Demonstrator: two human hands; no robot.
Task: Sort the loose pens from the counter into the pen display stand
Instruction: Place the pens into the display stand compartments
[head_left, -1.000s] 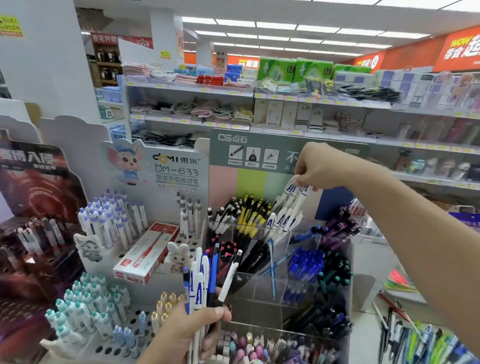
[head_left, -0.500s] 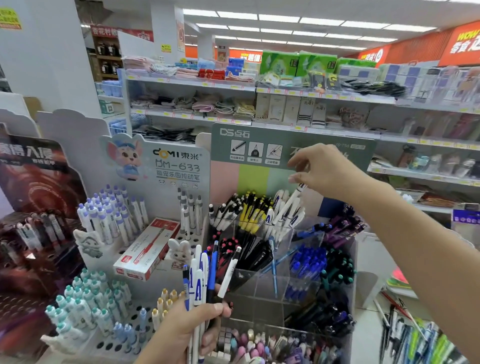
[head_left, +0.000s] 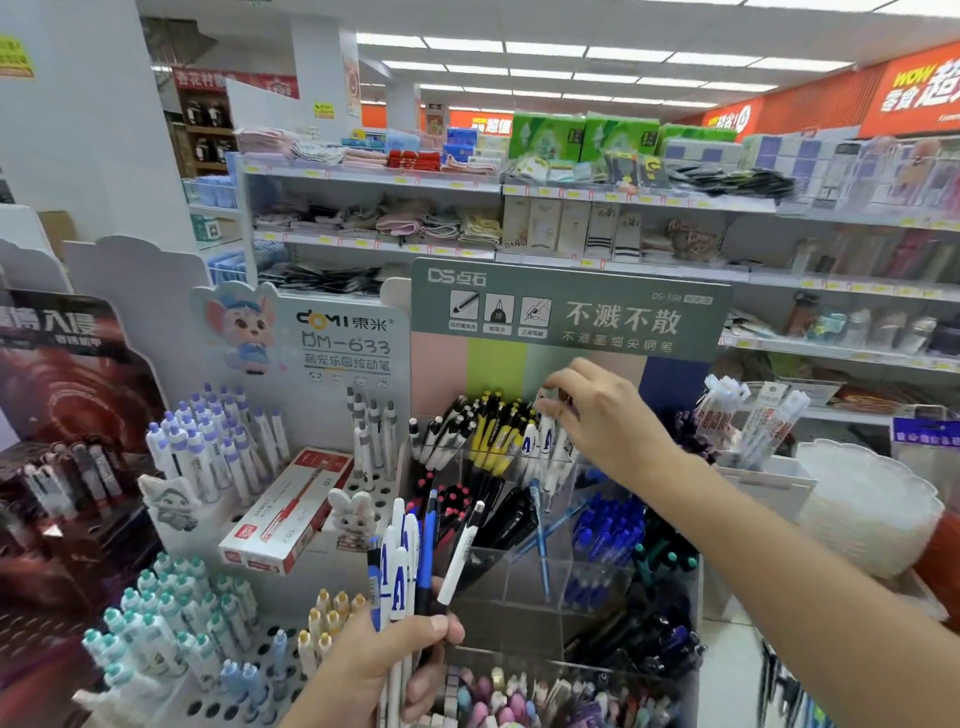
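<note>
The left hand (head_left: 384, 660) is gripping a bunch of pens (head_left: 410, 561) low before the clear stand (head_left: 540, 587); the right hand (head_left: 597, 415) is pinching white pens (head_left: 543, 441) in its top row, beside yellow pens (head_left: 493, 436).

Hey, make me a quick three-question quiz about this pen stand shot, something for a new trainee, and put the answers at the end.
1. True or false: the left hand holds a bunch of pens.
2. Which pens is the right hand reaching into at the top row of the clear display stand? A) yellow and black pens B) white pens with a blue A C) purple-capped pens
3. Fill in: the red and white box lies on the ____ stand, left of the clear one.

Key: 1 true. 2 B, the white pens. 3 the white stand with the cartoon mouse.
</note>
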